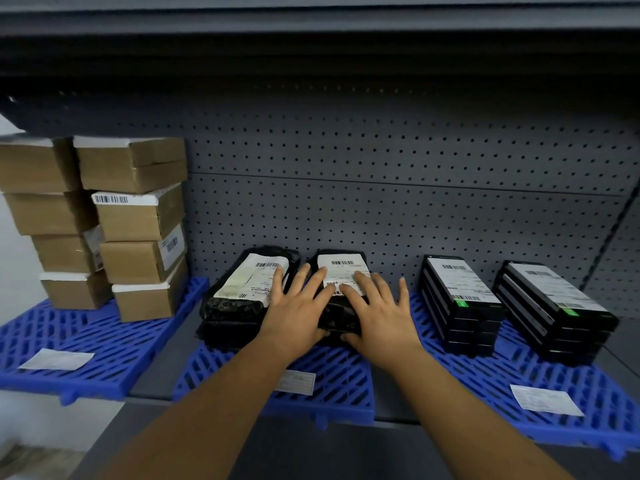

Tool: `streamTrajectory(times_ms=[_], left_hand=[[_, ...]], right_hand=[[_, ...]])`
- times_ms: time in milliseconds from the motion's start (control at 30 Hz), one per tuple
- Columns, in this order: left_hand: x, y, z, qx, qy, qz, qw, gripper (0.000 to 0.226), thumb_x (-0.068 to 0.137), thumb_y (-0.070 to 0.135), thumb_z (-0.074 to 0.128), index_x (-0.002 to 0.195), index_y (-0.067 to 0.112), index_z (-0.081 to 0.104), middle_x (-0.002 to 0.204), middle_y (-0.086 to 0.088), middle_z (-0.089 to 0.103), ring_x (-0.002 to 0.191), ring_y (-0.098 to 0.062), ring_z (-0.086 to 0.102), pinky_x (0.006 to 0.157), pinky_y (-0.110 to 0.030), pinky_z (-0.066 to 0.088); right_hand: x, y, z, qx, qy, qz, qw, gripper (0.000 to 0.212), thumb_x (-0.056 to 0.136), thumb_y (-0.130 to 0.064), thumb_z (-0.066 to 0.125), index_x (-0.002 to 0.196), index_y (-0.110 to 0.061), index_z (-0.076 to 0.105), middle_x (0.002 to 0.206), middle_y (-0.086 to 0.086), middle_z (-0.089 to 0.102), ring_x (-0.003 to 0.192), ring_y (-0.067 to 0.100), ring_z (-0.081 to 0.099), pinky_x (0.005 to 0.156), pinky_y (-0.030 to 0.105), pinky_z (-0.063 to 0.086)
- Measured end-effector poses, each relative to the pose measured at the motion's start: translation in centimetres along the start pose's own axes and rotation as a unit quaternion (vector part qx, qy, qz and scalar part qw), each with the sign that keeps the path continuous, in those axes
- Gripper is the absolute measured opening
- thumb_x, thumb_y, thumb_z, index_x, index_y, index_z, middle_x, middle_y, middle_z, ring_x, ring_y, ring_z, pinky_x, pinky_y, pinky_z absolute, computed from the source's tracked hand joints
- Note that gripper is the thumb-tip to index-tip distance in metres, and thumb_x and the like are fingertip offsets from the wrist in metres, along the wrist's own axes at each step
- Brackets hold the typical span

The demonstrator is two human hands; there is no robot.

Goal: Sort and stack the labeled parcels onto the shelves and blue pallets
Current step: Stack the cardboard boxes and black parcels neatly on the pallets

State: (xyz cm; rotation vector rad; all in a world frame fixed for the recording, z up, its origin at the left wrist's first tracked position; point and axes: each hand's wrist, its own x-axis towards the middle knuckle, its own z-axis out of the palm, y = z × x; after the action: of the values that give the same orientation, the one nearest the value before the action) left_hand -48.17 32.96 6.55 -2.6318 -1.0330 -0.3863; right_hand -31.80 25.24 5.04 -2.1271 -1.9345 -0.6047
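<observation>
Shelf edge: the middle blue pallet sits on the grey shelf, a paper slip lying loose near its front edge; a sleeve or forearm could sweep it off.
Left hand: grip spread flat, fingers straddling both black bag stacks.
Right hand: grip spread, pressing on the right black bag parcel, thumb under its front edge.
Risk: the soft bags look slippery; an uneven push may slide the top one backward or sideways.
Neighbour: the left black bag stack lies just beside and could be nudged askew.
Farther: the black box stacks and cardboard boxes stand well apart, unlikely to be disturbed.
</observation>
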Motion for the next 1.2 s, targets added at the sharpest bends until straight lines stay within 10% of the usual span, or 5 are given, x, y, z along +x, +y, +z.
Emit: streamTrajectory(times_ms=[333, 800, 1200], left_hand=[[0.5, -1.6, -0.9, -0.039, 0.010, 0.023, 0.999, 0.055, 0.097, 0.057, 0.033, 0.146, 0.033, 0.032, 0.161, 0.004, 0.007, 0.148, -0.022, -0.003, 0.114, -0.059, -0.011], [-4.8, -13.1, -3.1, -0.094, 0.011, 0.064, 0.993, 0.077, 0.080, 0.073, 0.022, 0.148, 0.036, 0.028, 0.161, 0.013, 0.008, 0.148, -0.013, -0.003, 0.118, -0.050, -0.008], [-6.5, -17.5, 0.5, -0.048, -0.025, 0.054, 0.997, 0.085, 0.085, 0.068, 0.049, 0.152, 0.033, 0.011, 0.161, 0.009, 0.004, 0.148, -0.018, -0.006, 0.116, -0.057, -0.009]], right_hand=[[-0.2, 0.1, -1.9, 0.030, 0.021, 0.025, 0.999, 0.066, 0.082, -0.061, 0.042, 0.141, -0.033, 0.039, 0.155, -0.004, 0.027, 0.145, 0.022, 0.016, 0.114, 0.060, -0.010], [3.0, -11.3, -3.5, 0.067, 0.014, -0.020, 0.997, 0.077, 0.078, -0.068, 0.047, 0.145, -0.032, 0.033, 0.157, -0.004, 0.019, 0.147, 0.021, 0.006, 0.113, 0.057, -0.014], [4.8, -15.0, -2.1, 0.030, -0.011, 0.017, 0.999, 0.073, 0.082, -0.063, 0.055, 0.146, -0.035, 0.031, 0.157, -0.007, 0.017, 0.146, 0.020, 0.006, 0.113, 0.057, -0.014]])
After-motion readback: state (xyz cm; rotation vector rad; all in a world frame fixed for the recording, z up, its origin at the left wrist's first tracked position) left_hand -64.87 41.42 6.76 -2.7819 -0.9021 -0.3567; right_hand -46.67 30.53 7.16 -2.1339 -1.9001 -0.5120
